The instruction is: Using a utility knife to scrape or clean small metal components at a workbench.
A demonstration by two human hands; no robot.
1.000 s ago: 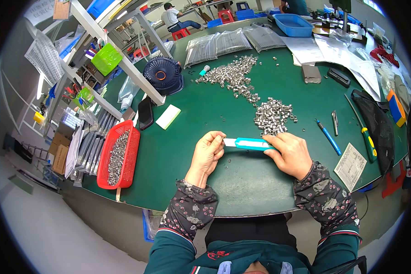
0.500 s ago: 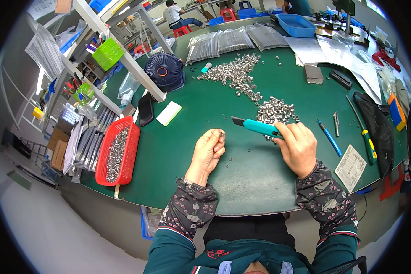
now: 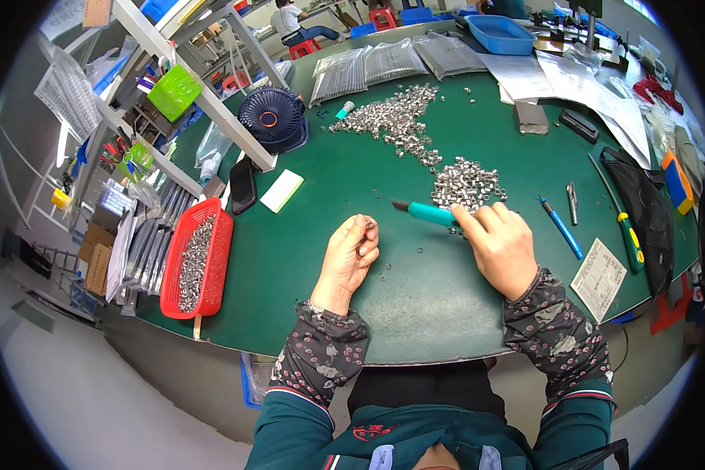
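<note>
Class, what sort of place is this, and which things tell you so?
Probably a small-parts workshop: small metal parts lie heaped on a green bench, more fill a red basket, and the right hand holds a cutter.

Bright, even light fills the scene. Between the left hand (image 3: 348,257) and right hand (image 3: 500,247), a pale sheen lies on the table (image 3: 329,205). Beyond them, bags (image 3: 395,61) glint and papers (image 3: 589,90) look whitish. The knife (image 3: 432,213) between them looks slightly soft. Around the hands, outer lines bow toward black corners.
</note>
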